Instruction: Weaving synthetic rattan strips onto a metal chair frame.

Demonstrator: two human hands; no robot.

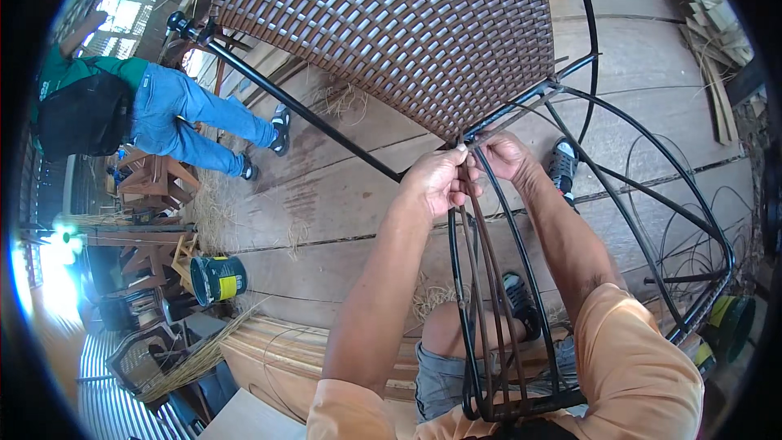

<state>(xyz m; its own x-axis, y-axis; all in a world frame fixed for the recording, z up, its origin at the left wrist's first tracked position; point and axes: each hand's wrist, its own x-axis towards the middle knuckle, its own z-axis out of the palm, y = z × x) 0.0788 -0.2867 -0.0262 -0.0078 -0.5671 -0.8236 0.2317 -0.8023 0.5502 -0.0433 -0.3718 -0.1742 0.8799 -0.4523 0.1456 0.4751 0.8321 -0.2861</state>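
A woven panel of brown flat strips (391, 33) is stretched on a black metal chair frame (301, 114). At its near corner both hands meet. My left hand (436, 182) is closed, with thumb and fingers pinching long brown weaving strips (489, 269) that hang toward my lap. My right hand (503, 155) is closed beside it, its fingertips at the frame's corner on a brown strip. Exactly how that strip passes round the frame there is hidden by the fingers. Curved black bars of the frame run down between my forearms and out to the right.
A person in jeans (183, 110) with a black bag stands at the left. A dark bucket with a yellow label (218, 279) is on the plank floor (326, 204). Loose fibres (346, 102) lie about, with stacked boards (309, 358) near me and wood pieces (709, 57) far right.
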